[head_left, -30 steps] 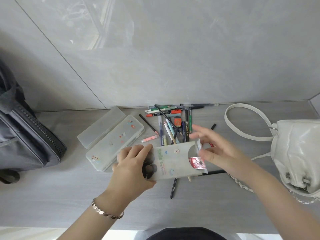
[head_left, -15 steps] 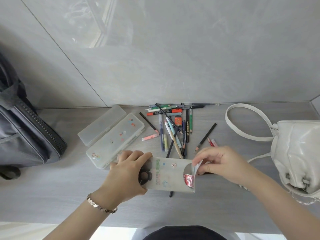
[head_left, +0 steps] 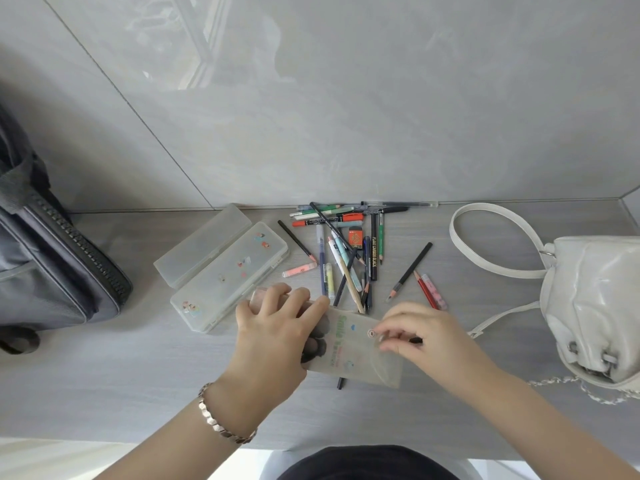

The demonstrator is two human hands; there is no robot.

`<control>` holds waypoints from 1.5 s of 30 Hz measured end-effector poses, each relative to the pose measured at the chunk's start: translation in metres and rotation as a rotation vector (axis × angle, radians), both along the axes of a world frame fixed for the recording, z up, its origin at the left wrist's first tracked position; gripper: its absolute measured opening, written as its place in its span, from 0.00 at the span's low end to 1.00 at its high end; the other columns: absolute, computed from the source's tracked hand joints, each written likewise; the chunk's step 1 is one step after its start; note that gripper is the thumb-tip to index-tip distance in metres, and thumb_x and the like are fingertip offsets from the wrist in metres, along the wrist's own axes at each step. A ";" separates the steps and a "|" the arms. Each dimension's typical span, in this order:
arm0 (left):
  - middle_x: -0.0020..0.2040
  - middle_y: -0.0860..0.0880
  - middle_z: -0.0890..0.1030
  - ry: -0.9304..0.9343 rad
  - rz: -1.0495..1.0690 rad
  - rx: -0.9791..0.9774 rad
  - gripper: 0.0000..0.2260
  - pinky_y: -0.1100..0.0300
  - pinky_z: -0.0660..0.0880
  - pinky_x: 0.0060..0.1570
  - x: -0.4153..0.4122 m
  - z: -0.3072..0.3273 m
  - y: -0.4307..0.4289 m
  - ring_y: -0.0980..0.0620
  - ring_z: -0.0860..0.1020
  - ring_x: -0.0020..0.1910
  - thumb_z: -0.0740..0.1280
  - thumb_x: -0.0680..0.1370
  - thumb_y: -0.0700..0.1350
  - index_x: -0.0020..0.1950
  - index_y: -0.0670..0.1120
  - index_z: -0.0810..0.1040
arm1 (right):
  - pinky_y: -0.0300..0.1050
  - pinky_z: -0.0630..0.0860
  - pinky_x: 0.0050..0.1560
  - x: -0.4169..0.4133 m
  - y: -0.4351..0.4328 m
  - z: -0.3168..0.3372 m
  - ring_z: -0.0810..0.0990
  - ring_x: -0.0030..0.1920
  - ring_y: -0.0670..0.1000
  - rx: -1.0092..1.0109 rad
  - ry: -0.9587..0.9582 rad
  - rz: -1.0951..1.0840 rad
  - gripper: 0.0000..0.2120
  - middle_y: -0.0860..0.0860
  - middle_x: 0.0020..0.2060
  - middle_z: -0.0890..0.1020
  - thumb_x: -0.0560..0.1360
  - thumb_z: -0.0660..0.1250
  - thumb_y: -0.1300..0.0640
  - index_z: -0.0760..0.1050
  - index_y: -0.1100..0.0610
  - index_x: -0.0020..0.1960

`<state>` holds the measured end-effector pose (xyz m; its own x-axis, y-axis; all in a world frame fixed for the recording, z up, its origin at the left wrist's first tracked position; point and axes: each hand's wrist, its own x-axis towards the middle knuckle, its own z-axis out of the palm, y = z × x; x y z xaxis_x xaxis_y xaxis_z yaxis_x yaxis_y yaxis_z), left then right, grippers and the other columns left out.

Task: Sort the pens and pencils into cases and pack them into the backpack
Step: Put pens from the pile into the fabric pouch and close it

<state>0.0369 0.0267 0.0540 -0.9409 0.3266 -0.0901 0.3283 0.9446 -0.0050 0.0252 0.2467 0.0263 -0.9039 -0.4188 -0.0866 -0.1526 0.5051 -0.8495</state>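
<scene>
A flat translucent pouch case (head_left: 349, 351) with green print lies on the grey table (head_left: 138, 368). My left hand (head_left: 277, 330) grips its left end. My right hand (head_left: 415, 336) pinches the pouch's flap down by the snap button. Behind the pouch lies a loose pile of pens and pencils (head_left: 346, 251). Two frosted hard pencil cases (head_left: 225, 268) lie shut side by side to the left. The grey backpack (head_left: 45, 271) stands at the far left, its zipper facing me.
A white handbag (head_left: 595, 313) with a long strap sits at the right. A black pencil (head_left: 410, 271) and a red pencil (head_left: 426, 291) lie apart between pile and handbag. The tiled wall (head_left: 346, 116) rises right behind the pile. A black pen end (head_left: 341, 383) pokes out under the pouch.
The pouch came down from the air onto the table. My right hand folded the raised flap flat and now pinches it at the snap.
</scene>
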 end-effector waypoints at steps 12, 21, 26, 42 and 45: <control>0.53 0.46 0.78 0.143 -0.130 -0.133 0.36 0.38 0.72 0.46 0.006 0.012 0.015 0.41 0.72 0.55 0.73 0.48 0.42 0.57 0.48 0.74 | 0.35 0.72 0.39 0.009 0.000 -0.014 0.73 0.39 0.43 -0.103 0.390 -0.007 0.07 0.47 0.34 0.84 0.68 0.70 0.56 0.84 0.57 0.37; 0.60 0.45 0.70 0.411 -0.259 -0.084 0.31 0.36 0.65 0.51 0.014 -0.010 0.006 0.42 0.68 0.58 0.67 0.59 0.37 0.62 0.48 0.70 | 0.30 0.69 0.44 0.024 0.004 -0.025 0.69 0.39 0.40 -0.105 0.497 -0.214 0.10 0.44 0.31 0.76 0.66 0.73 0.53 0.79 0.59 0.32; 0.60 0.46 0.70 0.590 -0.270 0.004 0.21 0.38 0.64 0.51 0.010 -0.010 0.005 0.44 0.68 0.58 0.60 0.69 0.36 0.61 0.49 0.71 | 0.25 0.66 0.52 0.021 0.006 -0.020 0.73 0.50 0.36 -0.111 0.245 -0.251 0.15 0.36 0.44 0.76 0.62 0.75 0.49 0.75 0.42 0.47; 0.51 0.54 0.78 0.147 0.125 0.199 0.32 0.43 0.70 0.48 0.017 -0.025 -0.005 0.47 0.73 0.54 0.76 0.54 0.48 0.58 0.53 0.76 | 0.35 0.67 0.38 -0.028 -0.019 -0.013 0.74 0.35 0.34 0.008 -0.287 -0.020 0.07 0.34 0.29 0.76 0.75 0.63 0.47 0.76 0.37 0.39; 0.51 0.59 0.71 -0.192 0.331 0.236 0.37 0.49 0.58 0.60 0.017 -0.037 -0.014 0.51 0.68 0.54 0.70 0.55 0.62 0.63 0.57 0.67 | 0.37 0.72 0.47 -0.046 -0.028 -0.015 0.76 0.43 0.38 -0.067 -0.276 -0.183 0.02 0.36 0.38 0.79 0.74 0.66 0.50 0.76 0.43 0.44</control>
<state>0.0538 0.0131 0.0170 -0.9716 0.0429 -0.2329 -0.0183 0.9670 0.2543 -0.0203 0.2189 0.0114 -0.9111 -0.2648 -0.3160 0.1755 0.4442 -0.8785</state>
